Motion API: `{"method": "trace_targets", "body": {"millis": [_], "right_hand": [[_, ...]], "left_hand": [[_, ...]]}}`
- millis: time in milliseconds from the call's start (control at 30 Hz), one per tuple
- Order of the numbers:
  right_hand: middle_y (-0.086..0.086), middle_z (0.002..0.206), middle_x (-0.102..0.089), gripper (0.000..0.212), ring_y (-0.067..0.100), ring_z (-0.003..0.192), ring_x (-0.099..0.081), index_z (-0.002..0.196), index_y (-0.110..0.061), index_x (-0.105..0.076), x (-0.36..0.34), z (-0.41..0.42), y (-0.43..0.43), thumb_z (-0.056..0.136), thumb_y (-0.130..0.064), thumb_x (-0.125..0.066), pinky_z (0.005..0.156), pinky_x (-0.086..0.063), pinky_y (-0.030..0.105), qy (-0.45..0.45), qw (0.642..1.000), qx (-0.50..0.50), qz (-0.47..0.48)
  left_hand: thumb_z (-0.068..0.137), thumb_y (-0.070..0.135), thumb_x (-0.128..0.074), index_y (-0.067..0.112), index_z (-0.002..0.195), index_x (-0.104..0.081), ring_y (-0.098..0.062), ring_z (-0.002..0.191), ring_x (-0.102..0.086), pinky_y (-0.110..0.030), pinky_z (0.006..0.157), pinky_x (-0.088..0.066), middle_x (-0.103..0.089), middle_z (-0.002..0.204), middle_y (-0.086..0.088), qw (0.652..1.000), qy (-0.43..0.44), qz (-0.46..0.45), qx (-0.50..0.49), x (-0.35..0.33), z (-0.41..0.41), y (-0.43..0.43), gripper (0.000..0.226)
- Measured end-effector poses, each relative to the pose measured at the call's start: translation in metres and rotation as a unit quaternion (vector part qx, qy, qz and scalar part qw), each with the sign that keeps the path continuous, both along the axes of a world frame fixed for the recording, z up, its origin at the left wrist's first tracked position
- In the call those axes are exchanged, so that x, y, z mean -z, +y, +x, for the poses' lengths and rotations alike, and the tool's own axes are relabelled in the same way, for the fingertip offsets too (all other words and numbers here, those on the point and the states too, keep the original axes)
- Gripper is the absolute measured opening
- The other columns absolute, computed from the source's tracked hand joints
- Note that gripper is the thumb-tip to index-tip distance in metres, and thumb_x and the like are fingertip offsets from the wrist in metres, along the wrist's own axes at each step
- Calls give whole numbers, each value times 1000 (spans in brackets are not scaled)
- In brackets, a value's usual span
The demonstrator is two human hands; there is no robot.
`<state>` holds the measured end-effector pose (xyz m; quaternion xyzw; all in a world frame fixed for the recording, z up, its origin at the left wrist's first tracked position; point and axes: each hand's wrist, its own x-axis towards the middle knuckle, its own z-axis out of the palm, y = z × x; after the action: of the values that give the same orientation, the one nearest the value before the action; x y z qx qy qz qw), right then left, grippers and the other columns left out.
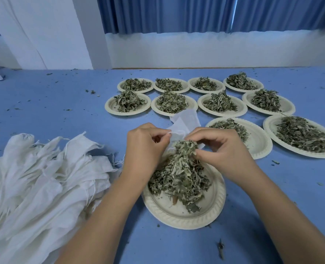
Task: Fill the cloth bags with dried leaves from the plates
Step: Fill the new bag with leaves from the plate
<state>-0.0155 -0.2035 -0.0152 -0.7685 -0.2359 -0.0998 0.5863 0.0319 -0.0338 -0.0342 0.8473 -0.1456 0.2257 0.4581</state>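
A cream paper plate [178,216] lies in front of me with a heap of dried leaves [178,178] on it. Just beyond it lies a white cloth bag [186,119], its mouth toward me. My left hand [144,147] pinches the bag's near rim by its drawstring. My right hand [220,147] grips a bunch of dried leaves [186,147] at the bag's mouth, above the heap. The bag's opening is mostly hidden behind the leaves and my fingers.
A pile of empty white cloth bags [34,178] lies at the left. Several more plates of dried leaves [222,103] stand in rows behind and to the right. Leaf crumbs are scattered over the blue table [53,103]. A wall and blue curtain close the far side.
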Motion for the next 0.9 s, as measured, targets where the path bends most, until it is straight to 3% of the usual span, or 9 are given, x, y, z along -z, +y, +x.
{"method": "trace_targets", "body": {"millis": [100,200,300,400,533,667,733,833,900], "right_hand": [[-3,82,-72,32,17,73,-66,84,-26,-76,6,3,4,72,3,-68,67,-52,31,-27,997,27,59],[-3,84,-72,38,22,73,-66,86,-27,-77,11,2,8,73,7,-65,68,-55,38,-61,995,59,55],[-1,86,-74,30,13,77,-69,92,-13,-75,12,2,11,73,8,-66,71,-57,28,-146,983,106,-39],[0,85,-72,29,9,74,-66,93,-6,-75,12,3,11,72,12,-68,69,-55,20,-206,959,164,-103],[5,79,-72,24,18,63,-66,89,-2,-75,15,5,8,71,14,-71,62,-52,26,-238,927,227,-177],[10,74,-70,22,23,60,-65,85,2,-74,19,10,10,68,17,-69,61,-55,34,-248,905,227,-260],[10,76,-69,26,22,61,-64,88,1,-73,19,10,10,68,16,-68,60,-56,36,-243,907,211,-272],[-2,99,-68,41,6,82,-61,113,-11,-64,16,5,9,75,2,-73,74,-56,32,-188,935,196,-229],[-6,105,-63,38,10,85,-59,113,-16,-60,14,1,8,79,-3,-70,71,-55,34,-201,941,166,-218]], "left_hand": [[79,0,-74,12,80,-79,6,54,-52,-6,53,-35,-65,67,5,999,34,-27,21,0,-5,-4,12],[78,-1,-74,13,76,-78,6,54,-54,-5,53,-36,-63,65,11,995,70,-53,38,-2,-8,-5,15],[75,-5,-75,13,81,-79,-1,57,-56,-7,54,-40,-69,71,3,993,91,-67,44,-2,-10,-5,19],[76,-5,-72,12,77,-78,3,51,-52,-6,52,-37,-69,67,2,990,97,-92,35,-2,-11,-7,18],[78,-2,-71,27,71,-72,6,51,-53,-5,54,-40,-63,56,14,988,70,-134,32,-2,-14,-8,30],[79,3,-75,23,74,-74,2,53,-55,-8,56,-43,-65,59,7,993,9,-105,53,-3,-20,-10,21],[80,5,-75,19,75,-74,0,52,-56,-9,56,-42,-63,57,7,995,1,-90,53,-1,-20,-11,15],[82,8,-75,13,78,-75,0,50,-53,-8,55,-40,-58,54,11,997,-19,-64,41,-1,-18,-10,7],[81,10,-69,13,79,-76,1,51,-52,-6,54,-38,-57,54,12,997,-43,-53,30,-1,-18,-10,7]]}}
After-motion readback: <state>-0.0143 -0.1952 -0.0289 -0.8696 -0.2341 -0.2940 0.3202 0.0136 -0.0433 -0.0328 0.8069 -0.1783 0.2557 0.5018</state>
